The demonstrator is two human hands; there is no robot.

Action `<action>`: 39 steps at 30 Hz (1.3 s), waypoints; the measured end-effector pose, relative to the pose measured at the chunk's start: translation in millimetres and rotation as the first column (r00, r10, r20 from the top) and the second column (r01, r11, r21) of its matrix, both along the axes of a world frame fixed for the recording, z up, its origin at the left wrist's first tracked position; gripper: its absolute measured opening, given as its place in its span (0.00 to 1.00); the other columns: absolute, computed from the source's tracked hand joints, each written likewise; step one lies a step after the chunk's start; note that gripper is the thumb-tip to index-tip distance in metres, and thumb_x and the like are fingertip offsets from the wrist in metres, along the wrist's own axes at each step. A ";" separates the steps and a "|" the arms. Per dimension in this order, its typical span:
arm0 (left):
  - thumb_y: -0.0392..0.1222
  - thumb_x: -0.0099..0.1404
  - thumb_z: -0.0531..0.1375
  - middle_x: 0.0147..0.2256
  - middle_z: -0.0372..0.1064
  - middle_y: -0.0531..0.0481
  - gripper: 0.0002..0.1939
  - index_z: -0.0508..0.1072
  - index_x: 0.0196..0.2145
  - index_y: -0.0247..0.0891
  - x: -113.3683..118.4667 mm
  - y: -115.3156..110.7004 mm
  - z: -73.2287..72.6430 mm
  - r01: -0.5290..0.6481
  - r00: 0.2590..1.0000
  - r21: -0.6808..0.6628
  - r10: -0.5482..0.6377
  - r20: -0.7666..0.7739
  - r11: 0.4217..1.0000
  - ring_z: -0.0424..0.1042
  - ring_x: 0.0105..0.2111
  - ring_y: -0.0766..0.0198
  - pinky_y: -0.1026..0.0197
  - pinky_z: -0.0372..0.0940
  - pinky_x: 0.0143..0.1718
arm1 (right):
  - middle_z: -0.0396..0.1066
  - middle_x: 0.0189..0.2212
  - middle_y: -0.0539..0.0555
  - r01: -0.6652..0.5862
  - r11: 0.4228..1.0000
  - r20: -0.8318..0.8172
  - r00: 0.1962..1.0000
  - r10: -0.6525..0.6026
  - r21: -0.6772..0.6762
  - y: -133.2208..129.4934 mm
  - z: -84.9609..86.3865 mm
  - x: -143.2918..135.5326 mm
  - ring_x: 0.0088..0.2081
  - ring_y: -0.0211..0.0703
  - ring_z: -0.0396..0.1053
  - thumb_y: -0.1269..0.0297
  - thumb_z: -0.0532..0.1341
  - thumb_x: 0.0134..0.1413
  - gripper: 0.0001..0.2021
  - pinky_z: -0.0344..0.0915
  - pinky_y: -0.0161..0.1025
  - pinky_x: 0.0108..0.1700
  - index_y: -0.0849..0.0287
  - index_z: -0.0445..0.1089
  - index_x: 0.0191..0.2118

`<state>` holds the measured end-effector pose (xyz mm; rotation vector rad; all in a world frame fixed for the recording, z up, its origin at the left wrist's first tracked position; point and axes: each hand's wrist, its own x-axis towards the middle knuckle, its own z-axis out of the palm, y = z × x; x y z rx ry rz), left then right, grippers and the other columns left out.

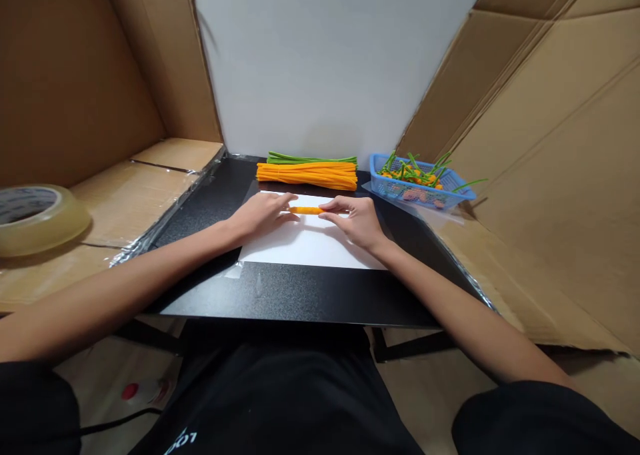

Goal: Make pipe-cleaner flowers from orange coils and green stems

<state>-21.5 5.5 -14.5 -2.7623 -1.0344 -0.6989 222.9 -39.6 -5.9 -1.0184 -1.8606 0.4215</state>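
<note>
Over the white sheet, a short, thick orange pipe cleaner piece is held level between my two hands. My left hand has its thumb and fingers around the left end, which they partly hide. At the other end, my right hand pinches the piece between thumb and fingertips. Just beyond lie a bundle of long orange pipe cleaners and, behind it, a thinner bundle of green pipe cleaners. How the held piece is folded or wound is too small to make out.
A blue plastic basket with green-stemmed orange pieces stands at the back right. The black tabletop has cardboard walls on both sides. A large roll of clear tape lies at left. A red-capped bottle is below the table.
</note>
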 end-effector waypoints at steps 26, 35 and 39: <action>0.38 0.73 0.55 0.26 0.76 0.46 0.15 0.77 0.32 0.33 4.9 -21.9 2.0 0.130 0.973 0.216 -0.082 -0.217 0.968 0.74 0.27 0.60 0.61 0.65 0.31 | 0.81 0.31 0.57 -0.170 0.876 -0.247 0.967 0.060 -0.452 1.8 -3.6 2.1 0.33 0.46 0.77 0.55 0.79 0.32 0.17 0.71 0.42 0.39 0.60 0.83 0.30; 0.29 0.68 0.55 0.25 0.74 0.47 0.10 0.74 0.31 0.32 12.4 -37.9 -8.5 0.205 0.951 0.280 -0.124 -0.282 0.938 0.72 0.25 0.62 0.61 0.67 0.31 | 0.81 0.29 0.57 -0.236 0.854 -0.315 0.945 0.090 -0.464 -10.9 -9.9 -11.6 0.32 0.45 0.77 0.54 0.79 0.33 0.18 0.73 0.42 0.38 0.61 0.83 0.30; 0.28 0.67 0.53 0.24 0.73 0.47 0.12 0.73 0.30 0.33 14.5 -38.4 -8.1 0.211 0.945 0.279 -0.124 -0.301 0.937 0.71 0.25 0.62 0.60 0.67 0.32 | 0.81 0.29 0.57 -0.243 0.854 -0.336 0.938 0.086 -0.460 -13.3 -12.7 -15.6 0.31 0.45 0.77 0.53 0.79 0.32 0.18 0.73 0.42 0.37 0.61 0.82 0.29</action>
